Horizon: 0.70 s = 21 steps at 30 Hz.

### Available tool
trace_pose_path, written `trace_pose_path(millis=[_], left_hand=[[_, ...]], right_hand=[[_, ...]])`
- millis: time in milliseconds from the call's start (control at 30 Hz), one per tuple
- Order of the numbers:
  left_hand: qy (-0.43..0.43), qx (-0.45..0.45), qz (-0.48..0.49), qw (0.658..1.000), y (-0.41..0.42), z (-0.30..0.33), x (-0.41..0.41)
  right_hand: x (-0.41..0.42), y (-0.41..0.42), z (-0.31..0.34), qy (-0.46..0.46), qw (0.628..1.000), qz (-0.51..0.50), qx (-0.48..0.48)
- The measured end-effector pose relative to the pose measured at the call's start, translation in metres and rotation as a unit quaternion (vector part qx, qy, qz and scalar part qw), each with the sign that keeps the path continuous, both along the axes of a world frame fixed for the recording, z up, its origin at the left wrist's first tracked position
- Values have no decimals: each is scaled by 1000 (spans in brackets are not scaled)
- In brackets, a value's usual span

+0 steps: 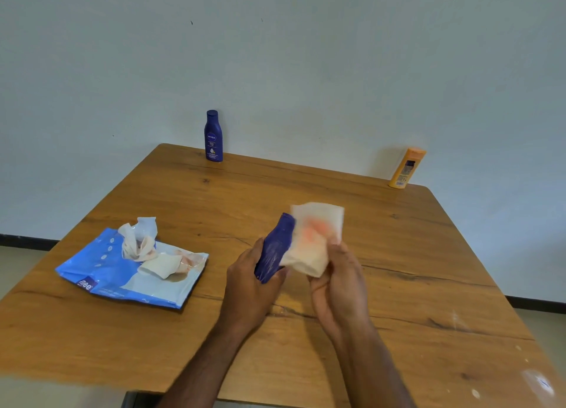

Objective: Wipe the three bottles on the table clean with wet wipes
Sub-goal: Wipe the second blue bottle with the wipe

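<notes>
Head view showed the wiping of one bottle in hand, which I judged to be a middle step of the task. The left hand [249, 280] gripped a dark blue bottle [273, 249] by its lower body, fingers curled round it, holding it tilted above the tabletop [382, 254] with its top pointing away and to the right. The right hand [338, 280] pinched a wet wipe [315, 239], its fingers closed on the lower edge, and the wipe lay against the right side of the bottle's upper part. An orange-pink stain showed on the wipe's middle.

Two other bottles stood well apart at the far edge: a blue Nivea bottle [213, 136] upright on the left, and an orange bottle [405, 168] near the right corner. A blue wet-wipe pack [116, 276] lay to the left of the hands, with crumpled wipes [139, 239] on it.

Judging from this, the next move called for drawing the wipe along the bottle while the left hand turned it, keeping a firm grip, since a damp plastic surface may slip.
</notes>
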<state>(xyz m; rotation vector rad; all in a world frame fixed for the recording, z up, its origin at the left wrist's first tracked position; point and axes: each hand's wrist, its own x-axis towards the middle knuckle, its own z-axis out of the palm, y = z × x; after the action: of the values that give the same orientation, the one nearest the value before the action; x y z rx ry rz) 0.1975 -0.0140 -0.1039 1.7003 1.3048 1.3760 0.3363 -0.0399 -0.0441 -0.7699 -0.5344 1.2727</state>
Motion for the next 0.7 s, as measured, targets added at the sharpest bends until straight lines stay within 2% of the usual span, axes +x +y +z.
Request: trace_pose_path(millis=[33, 67, 167, 300, 400, 467, 567, 700], left_hand=[[-20, -6, -15, 1000, 0, 1, -1], [-35, -8, -28, 999, -1, 1, -1], [-36, -8, -54, 998, -2, 0, -2], [-9, 4, -66, 998, -3, -2, 1], [-13, 12, -70, 997, -3, 1, 3], [-20, 13, -73, 997, -2, 1, 5], [-23, -2, -54, 998, 0, -3, 4], [1, 10, -45, 999, 1, -5, 3]], right_hand=[[7, 2, 1, 48, 998, -35, -30], [12, 3, 1, 44, 995, -68, -63], [7, 3, -2, -117, 979, -111, -126], [-17, 4, -2, -246, 964, -85, -47], [-29, 3, -4, -335, 938, -92, -9], [-33, -1, -12, -427, 901, -79, -6], [-31, -2, -21, -589, 808, -9, 19], [-22, 7, -19, -696, 713, 13, 87]])
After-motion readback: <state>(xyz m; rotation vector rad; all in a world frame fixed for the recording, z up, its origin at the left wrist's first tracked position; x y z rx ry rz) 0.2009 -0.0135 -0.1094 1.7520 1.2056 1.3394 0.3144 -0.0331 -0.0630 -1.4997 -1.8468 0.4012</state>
